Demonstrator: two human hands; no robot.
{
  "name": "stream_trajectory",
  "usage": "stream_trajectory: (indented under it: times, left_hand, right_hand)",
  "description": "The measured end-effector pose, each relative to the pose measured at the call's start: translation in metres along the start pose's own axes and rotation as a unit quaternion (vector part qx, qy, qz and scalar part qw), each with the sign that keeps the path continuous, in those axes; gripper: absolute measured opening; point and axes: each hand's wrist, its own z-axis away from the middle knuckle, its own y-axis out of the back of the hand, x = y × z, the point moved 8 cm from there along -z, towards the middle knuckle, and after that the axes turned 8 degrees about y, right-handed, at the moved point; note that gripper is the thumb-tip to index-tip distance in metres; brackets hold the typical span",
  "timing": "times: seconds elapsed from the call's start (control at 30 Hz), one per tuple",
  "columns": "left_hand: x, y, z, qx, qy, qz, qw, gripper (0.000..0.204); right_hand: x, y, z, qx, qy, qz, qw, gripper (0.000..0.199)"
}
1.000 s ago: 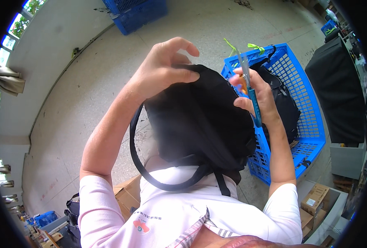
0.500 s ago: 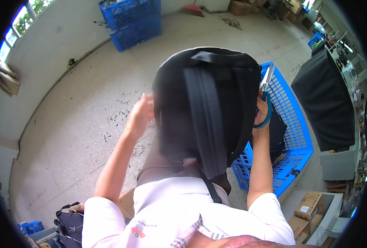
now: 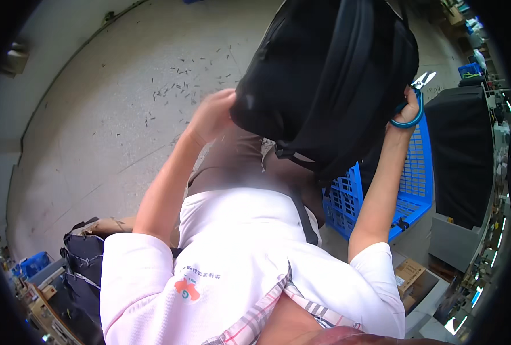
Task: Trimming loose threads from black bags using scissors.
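Note:
A black backpack (image 3: 307,63) with padded straps is held up in front of me, tilted, its lower end over my lap. My left hand (image 3: 212,115) grips its lower left edge, the fingertips partly hidden against the fabric. At the bag's right side, my right hand (image 3: 405,112) is closed round the blue handles of a pair of scissors (image 3: 420,103). The blades point up and away, slightly parted, beside the bag. Whether the right fingers also hold the bag's edge is hard to see.
Right of my legs stands a blue plastic crate (image 3: 419,167) with dark items inside. Beyond it is a black-draped block (image 3: 459,155). Small dark scraps (image 3: 180,77) litter the floor. Black bags (image 3: 83,253) are piled at lower left; a cardboard box (image 3: 408,273) sits at lower right.
The backpack has swung up and to the right and now tilts. Both hands have moved right and up with it, the scissors staying in the right hand. My view has shifted too.

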Motion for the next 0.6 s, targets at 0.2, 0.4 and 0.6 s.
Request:
stream_trajectory:
  times: [0.2, 0.4, 0.6]
  left_hand:
    - [0.042, -0.02, -0.004, -0.119, -0.151, 0.215, 0.957, 0.031]
    - [0.031, -0.042, -0.026, -0.197, -0.111, 0.367, 0.902, 0.031]
    - [0.012, -0.031, -0.007, -0.022, -0.118, 0.341, 0.932, 0.034]
  right_hand:
    - [0.059, 0.019, -0.032, -0.02, -0.16, -0.014, 0.987, 0.035]
    - [0.069, -0.018, -0.022, -0.058, -0.132, -0.123, 0.982, 0.063]
    - [0.058, -0.091, 0.038, -0.079, -0.176, -0.189, 0.963, 0.047]
